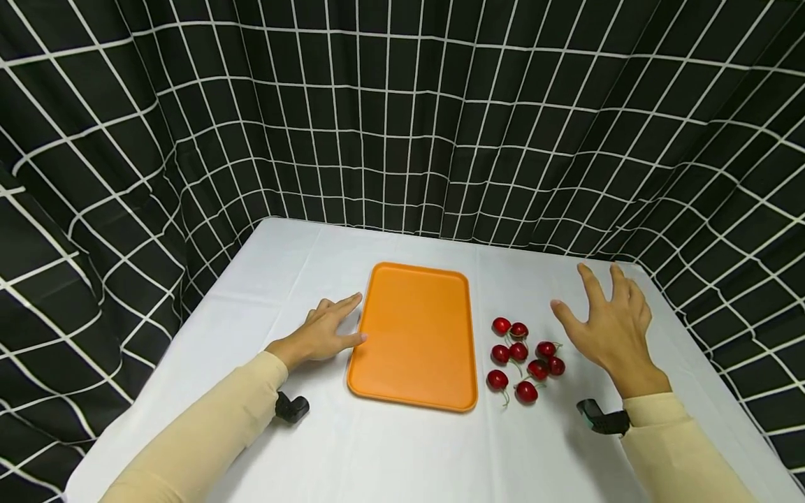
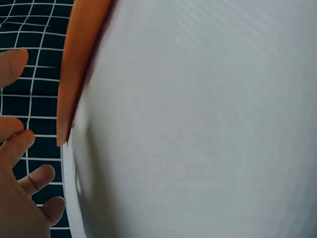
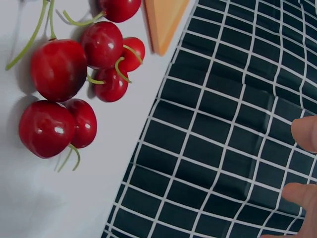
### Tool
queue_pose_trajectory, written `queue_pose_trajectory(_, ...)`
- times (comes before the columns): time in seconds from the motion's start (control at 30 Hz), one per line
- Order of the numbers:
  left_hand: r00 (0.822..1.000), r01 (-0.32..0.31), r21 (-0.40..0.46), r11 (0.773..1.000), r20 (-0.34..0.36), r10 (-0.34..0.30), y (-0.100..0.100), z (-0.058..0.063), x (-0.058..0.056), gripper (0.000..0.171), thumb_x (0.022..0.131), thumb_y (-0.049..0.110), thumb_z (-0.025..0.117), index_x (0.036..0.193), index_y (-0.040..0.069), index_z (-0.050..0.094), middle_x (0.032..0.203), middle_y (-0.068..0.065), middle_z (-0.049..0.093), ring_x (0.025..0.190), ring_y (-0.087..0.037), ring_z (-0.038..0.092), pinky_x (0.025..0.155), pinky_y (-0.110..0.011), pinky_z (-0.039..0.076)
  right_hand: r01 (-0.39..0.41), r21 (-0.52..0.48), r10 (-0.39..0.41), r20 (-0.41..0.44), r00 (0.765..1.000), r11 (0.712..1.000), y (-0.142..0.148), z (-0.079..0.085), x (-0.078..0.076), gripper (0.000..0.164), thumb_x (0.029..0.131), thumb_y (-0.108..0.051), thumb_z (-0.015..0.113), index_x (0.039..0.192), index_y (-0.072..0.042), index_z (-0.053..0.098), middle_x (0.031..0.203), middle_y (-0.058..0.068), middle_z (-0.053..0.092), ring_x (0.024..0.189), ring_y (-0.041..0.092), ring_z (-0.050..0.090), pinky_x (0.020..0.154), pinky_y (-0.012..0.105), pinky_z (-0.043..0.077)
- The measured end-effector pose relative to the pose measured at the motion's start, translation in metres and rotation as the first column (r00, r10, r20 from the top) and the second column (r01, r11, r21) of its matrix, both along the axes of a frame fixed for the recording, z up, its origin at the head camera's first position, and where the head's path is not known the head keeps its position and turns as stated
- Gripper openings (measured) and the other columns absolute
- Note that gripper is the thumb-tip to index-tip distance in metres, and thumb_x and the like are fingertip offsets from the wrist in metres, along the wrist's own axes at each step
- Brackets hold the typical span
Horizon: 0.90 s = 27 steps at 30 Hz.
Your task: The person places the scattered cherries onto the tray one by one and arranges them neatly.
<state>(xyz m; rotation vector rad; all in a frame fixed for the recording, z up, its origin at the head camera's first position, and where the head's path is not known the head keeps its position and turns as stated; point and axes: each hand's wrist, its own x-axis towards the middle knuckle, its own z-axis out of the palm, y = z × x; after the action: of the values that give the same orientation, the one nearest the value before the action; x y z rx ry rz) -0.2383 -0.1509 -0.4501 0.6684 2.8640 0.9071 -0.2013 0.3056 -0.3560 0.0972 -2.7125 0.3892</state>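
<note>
An orange rectangular tray (image 1: 418, 335) lies flat in the middle of the white table. My left hand (image 1: 323, 330) is at its left edge, fingers spread, thumb and fingertips right at the rim; in the left wrist view the tray's edge (image 2: 79, 64) shows beside the fingers (image 2: 34, 179). To the tray's right lie several dark red cherries (image 1: 537, 369) with green stems, loosely grouped. My right hand (image 1: 613, 325) hovers right of them with its fingers spread and nothing held. In the right wrist view the cherries (image 3: 58, 69) appear large, while only fingertips (image 3: 304, 134) show at the right.
A white cloth covers the table (image 1: 390, 454). Black curtains (image 1: 415, 119) with a white grid hang behind it and along both sides. A black wrist device (image 1: 291, 407) is worn on the left arm, another wrist device (image 1: 602, 418) on the right.
</note>
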Motion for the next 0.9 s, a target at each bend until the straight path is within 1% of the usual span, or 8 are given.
queue_pose_trajectory(0.1,0.999,0.02,-0.014,1.0,0.028,-0.02,-0.001,-0.002,0.0,0.077,0.091,0.043,0.063,0.153,0.012,0.029,0.155,0.0,0.03,0.11,-0.019,0.038,0.09,-0.044,0.029,-0.002,-0.005,0.002,0.004,1.0,1.0,0.0,-0.002,0.0,0.076,0.092,-0.051,0.052,0.152,-0.011,0.029,0.152,0.033,0.007,0.133,0.057,0.005,0.095,0.074,0.005)
queue_pose_trajectory(0.17,0.999,0.028,-0.02,0.999,0.046,-0.027,-0.001,-0.004,-0.001,0.073,0.093,0.038,0.063,0.153,0.012,0.03,0.154,0.0,0.032,0.109,-0.019,0.038,0.089,-0.043,0.029,-0.004,-0.007,0.004,0.008,1.0,1.0,0.0,-0.004,0.0,0.075,0.092,-0.051,0.052,0.152,-0.011,0.028,0.152,0.034,0.007,0.133,0.057,0.006,0.095,0.073,0.005)
queue_pose_trajectory(0.3,0.994,0.034,-0.018,0.999,0.105,-0.032,-0.001,-0.005,-0.001,0.066,0.094,0.029,0.061,0.152,0.016,0.032,0.154,0.002,0.032,0.112,-0.019,0.036,0.09,-0.043,0.029,-0.001,-0.009,0.001,0.02,1.0,1.0,0.0,-0.007,0.0,0.075,0.093,-0.051,0.051,0.152,-0.011,0.028,0.151,0.034,0.008,0.133,0.057,0.006,0.096,0.073,0.004)
queue_pose_trajectory(0.43,0.989,0.033,-0.027,0.999,0.146,-0.028,-0.001,-0.006,0.0,0.064,0.095,0.027,0.06,0.152,0.019,0.033,0.154,0.005,0.03,0.113,-0.018,0.035,0.091,-0.044,0.029,0.003,-0.007,-0.003,0.032,0.999,1.0,0.0,-0.01,0.0,0.075,0.093,-0.051,0.051,0.152,-0.011,0.028,0.151,0.034,0.008,0.133,0.057,0.006,0.097,0.072,0.004)
queue_pose_trajectory(0.53,0.99,0.065,-0.044,0.997,0.13,-0.058,-0.002,-0.009,-0.001,0.063,0.095,0.028,0.059,0.152,0.018,0.034,0.155,0.006,0.029,0.111,-0.017,0.036,0.088,-0.042,0.028,0.002,-0.009,-0.001,0.045,0.999,1.0,0.0,-0.013,0.0,0.076,0.093,-0.051,0.052,0.151,-0.01,0.029,0.151,0.034,0.008,0.133,0.056,0.006,0.097,0.072,0.003)
queue_pose_trajectory(0.67,0.988,0.118,-0.055,0.992,0.106,-0.111,-0.004,-0.009,-0.003,0.062,0.095,0.031,0.061,0.15,0.016,0.037,0.156,0.007,0.026,0.105,-0.015,0.036,0.08,-0.039,0.026,0.006,-0.011,-0.005,0.065,0.998,1.0,0.0,-0.017,0.0,0.076,0.093,-0.051,0.051,0.152,-0.01,0.028,0.151,0.035,0.008,0.133,0.056,0.006,0.097,0.072,0.004)
queue_pose_trajectory(0.77,0.986,0.133,-0.062,0.989,0.109,-0.125,-0.006,-0.009,-0.005,0.064,0.094,0.035,0.063,0.15,0.017,0.038,0.156,0.009,0.025,0.102,-0.014,0.035,0.077,-0.038,0.025,0.008,-0.015,-0.007,0.078,0.997,1.0,0.0,-0.02,0.0,0.076,0.093,-0.051,0.051,0.152,-0.01,0.027,0.151,0.034,0.008,0.133,0.056,0.006,0.096,0.073,0.005)
queue_pose_trajectory(0.9,0.985,0.137,-0.066,0.988,0.113,-0.129,-0.01,-0.009,-0.007,0.066,0.093,0.04,0.063,0.15,0.019,0.038,0.156,0.013,0.024,0.101,-0.013,0.035,0.078,-0.038,0.024,0.001,-0.033,0.001,0.084,0.996,0.999,-0.001,-0.025,-0.001,0.075,0.093,-0.05,0.051,0.152,-0.01,0.028,0.151,0.033,0.009,0.133,0.055,0.007,0.096,0.073,0.005)
